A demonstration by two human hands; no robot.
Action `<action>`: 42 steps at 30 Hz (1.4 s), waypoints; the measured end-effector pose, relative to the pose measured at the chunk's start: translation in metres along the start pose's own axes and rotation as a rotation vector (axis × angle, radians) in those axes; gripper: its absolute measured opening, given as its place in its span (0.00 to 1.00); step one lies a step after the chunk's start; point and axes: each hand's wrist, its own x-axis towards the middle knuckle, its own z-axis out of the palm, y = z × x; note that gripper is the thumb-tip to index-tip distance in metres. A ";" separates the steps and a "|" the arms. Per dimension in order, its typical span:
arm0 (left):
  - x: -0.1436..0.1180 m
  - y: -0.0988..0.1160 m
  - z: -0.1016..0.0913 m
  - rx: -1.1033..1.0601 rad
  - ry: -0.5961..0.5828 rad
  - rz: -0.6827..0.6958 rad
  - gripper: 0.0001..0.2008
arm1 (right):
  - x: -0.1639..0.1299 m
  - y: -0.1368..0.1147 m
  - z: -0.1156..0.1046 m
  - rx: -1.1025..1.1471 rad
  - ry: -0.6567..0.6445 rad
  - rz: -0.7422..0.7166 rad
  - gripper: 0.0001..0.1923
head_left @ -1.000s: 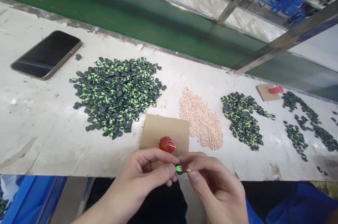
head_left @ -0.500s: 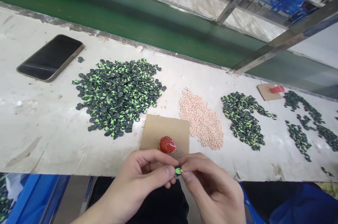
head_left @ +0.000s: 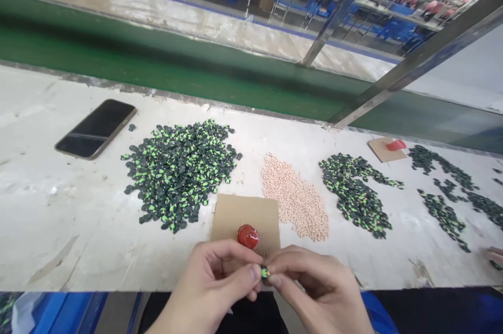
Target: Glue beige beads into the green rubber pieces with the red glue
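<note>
A tiny black and bright-green rubber-like piece is pinched between the thumb and fingers of my left hand. My right hand has its thumb and forefinger closed at the piece's right end, where a tiny pale bit shows, too small to make out. Just beyond my fingers, a round cap of glossy red liquid rests on a cardboard square. Left of it lies a big heap of the same black and green pieces; right of it spreads a pile of small pale-pink beads.
A phone lies at the left. Further right are another heap of pieces, smaller clusters, and a second cardboard square with a red cap. Another person's hand shows at the right edge. A metal post rises behind.
The view has tilted up, so the table sits lower in the picture. Both hands keep hold of the piece, which looks turned slightly. Another person's hand has come in at the right edge.
</note>
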 end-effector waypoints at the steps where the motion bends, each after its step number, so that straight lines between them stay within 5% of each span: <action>1: 0.000 0.002 0.001 -0.002 0.002 0.007 0.15 | -0.001 0.003 0.002 0.077 0.024 0.022 0.11; 6: 0.004 -0.004 0.002 0.047 -0.061 0.046 0.24 | -0.001 0.008 0.008 0.016 0.048 -0.240 0.21; 9: 0.009 -0.003 -0.006 0.288 -0.028 0.176 0.18 | 0.003 0.012 -0.007 -0.267 0.085 -0.393 0.12; 11: 0.017 0.006 -0.020 0.671 0.136 0.460 0.14 | 0.008 0.023 -0.032 -0.534 0.243 -0.419 0.05; 14: 0.035 0.025 -0.048 1.357 0.467 0.973 0.15 | 0.021 0.048 -0.088 -0.873 0.586 -0.400 0.11; 16: 0.048 0.034 -0.063 1.656 0.531 1.103 0.18 | 0.029 0.064 -0.124 -0.978 0.708 -0.366 0.17; 19: 0.059 0.038 -0.075 1.812 0.452 1.136 0.19 | 0.039 0.078 -0.158 -1.074 0.759 -0.311 0.19; 23: 0.061 0.036 -0.075 1.661 0.421 1.013 0.17 | 0.043 0.077 -0.158 -1.106 0.716 -0.303 0.19; 29: 0.054 0.043 -0.068 1.485 0.429 0.891 0.15 | 0.041 0.054 -0.106 -1.105 0.409 -0.330 0.14; 36: 0.024 0.047 -0.047 0.400 0.300 0.312 0.17 | 0.054 0.054 -0.075 -1.053 0.209 -0.301 0.14; 39: 0.019 0.045 -0.040 0.164 0.185 0.235 0.18 | 0.057 0.058 -0.076 -0.980 0.220 -0.318 0.15; 42: 0.015 0.044 -0.033 0.107 0.196 0.258 0.16 | 0.059 0.059 -0.075 -0.920 0.247 -0.310 0.15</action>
